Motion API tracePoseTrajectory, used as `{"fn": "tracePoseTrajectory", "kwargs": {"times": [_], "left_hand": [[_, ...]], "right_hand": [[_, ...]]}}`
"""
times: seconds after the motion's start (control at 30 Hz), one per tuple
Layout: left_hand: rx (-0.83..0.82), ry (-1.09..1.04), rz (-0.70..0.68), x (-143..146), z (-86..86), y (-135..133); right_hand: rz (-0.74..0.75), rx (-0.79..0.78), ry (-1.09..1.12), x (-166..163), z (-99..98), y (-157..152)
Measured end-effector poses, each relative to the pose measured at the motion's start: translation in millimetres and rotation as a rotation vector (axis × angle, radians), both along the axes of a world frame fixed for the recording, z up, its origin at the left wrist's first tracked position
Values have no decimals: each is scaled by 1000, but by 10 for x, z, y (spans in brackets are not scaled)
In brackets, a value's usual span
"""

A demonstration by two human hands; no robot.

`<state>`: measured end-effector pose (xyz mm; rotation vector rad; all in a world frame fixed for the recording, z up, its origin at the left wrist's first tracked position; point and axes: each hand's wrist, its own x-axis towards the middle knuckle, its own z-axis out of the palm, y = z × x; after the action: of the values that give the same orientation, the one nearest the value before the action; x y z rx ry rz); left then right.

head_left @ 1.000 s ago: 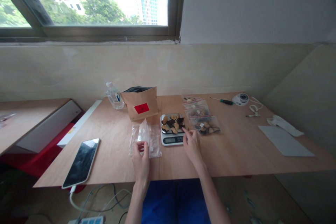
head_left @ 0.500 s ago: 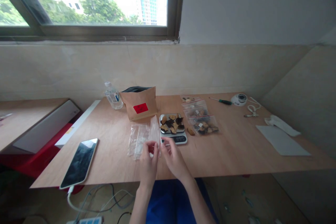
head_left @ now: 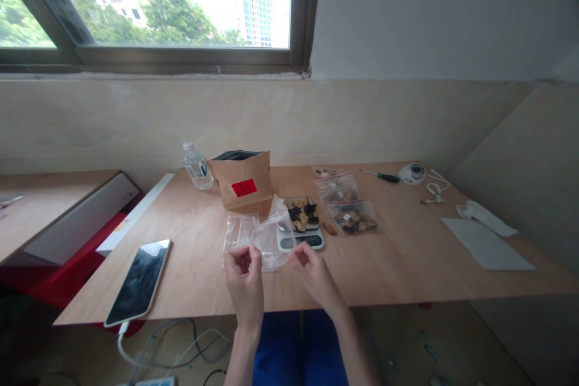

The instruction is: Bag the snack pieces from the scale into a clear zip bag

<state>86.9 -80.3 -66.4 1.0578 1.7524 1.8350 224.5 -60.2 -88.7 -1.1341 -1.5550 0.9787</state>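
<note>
My left hand (head_left: 245, 274) and my right hand (head_left: 313, 270) each pinch one side of a small clear plastic bag (head_left: 271, 233), holding it lifted above the wooden table (head_left: 407, 253). More empty clear bags (head_left: 237, 233) lie flat just beyond my left hand. Behind the held bag stands a small digital scale (head_left: 302, 226) carrying several dark and tan dried pieces; the bag hides its left part. One loose tan piece (head_left: 330, 228) lies beside the scale.
A brown paper pouch (head_left: 243, 183) with a red label and a water bottle (head_left: 196, 166) stand at the back. Three filled zip bags (head_left: 346, 205) lie right of the scale. A phone (head_left: 139, 280) on a cable, a screwdriver (head_left: 382, 176) and grey sheet (head_left: 486, 245) also lie here.
My right hand left the scale and came to the bag. Both hands lifted one clear bag off the pile and spread it between them.
</note>
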Motion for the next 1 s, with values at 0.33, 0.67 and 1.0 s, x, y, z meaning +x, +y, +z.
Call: {"fn": "tracePoseTrajectory", "kwargs": {"times": [0.33, 0.67, 1.0], "left_hand": [[-27, 39, -126, 19, 203, 279], [-100, -77, -176, 13, 107, 514], [-36, -151, -111, -38, 114, 435]], "right_hand": [[-38, 331, -504, 685, -251, 1048], [31, 300, -449, 724, -384, 1242], [-85, 331, -402, 716, -395, 1264]]}}
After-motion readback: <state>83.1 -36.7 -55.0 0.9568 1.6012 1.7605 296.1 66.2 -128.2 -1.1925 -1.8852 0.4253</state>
